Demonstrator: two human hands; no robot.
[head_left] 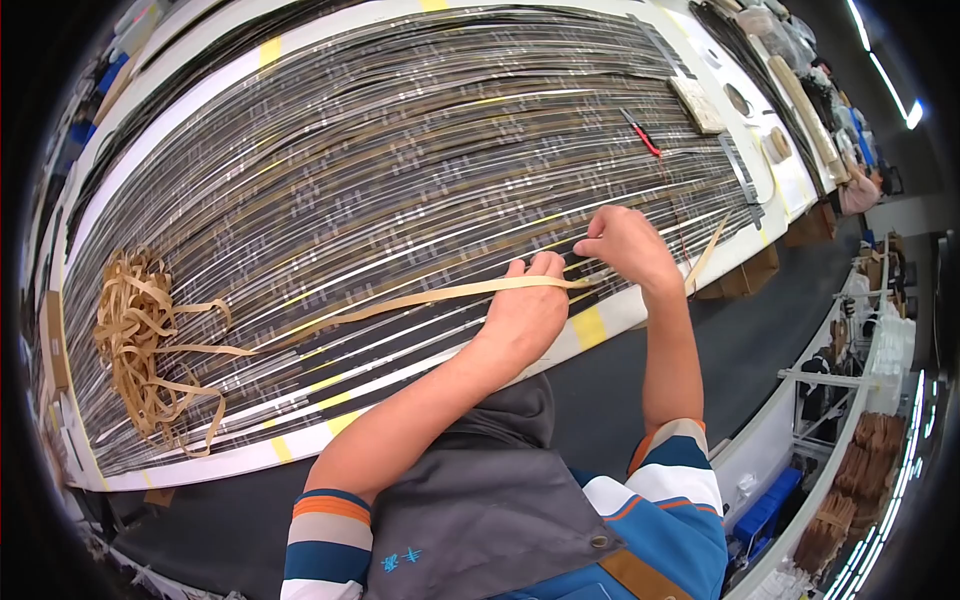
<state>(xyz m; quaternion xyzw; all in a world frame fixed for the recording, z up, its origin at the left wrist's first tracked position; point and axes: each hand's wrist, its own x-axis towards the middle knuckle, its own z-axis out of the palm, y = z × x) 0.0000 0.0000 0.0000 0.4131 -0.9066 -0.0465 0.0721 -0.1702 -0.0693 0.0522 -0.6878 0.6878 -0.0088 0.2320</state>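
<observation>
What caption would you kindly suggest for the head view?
Left hand and right hand over striped material, tan tape trailing to a tangle.

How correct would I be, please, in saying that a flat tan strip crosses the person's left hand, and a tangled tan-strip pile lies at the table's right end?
The end is wrong: the head view shows the tangled tan-strip pile at the left end of the table.

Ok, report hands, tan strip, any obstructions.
Left hand, right hand over woven strips. Tan strip crosses left hand. Red-handled tool beyond, touching neither.
</observation>
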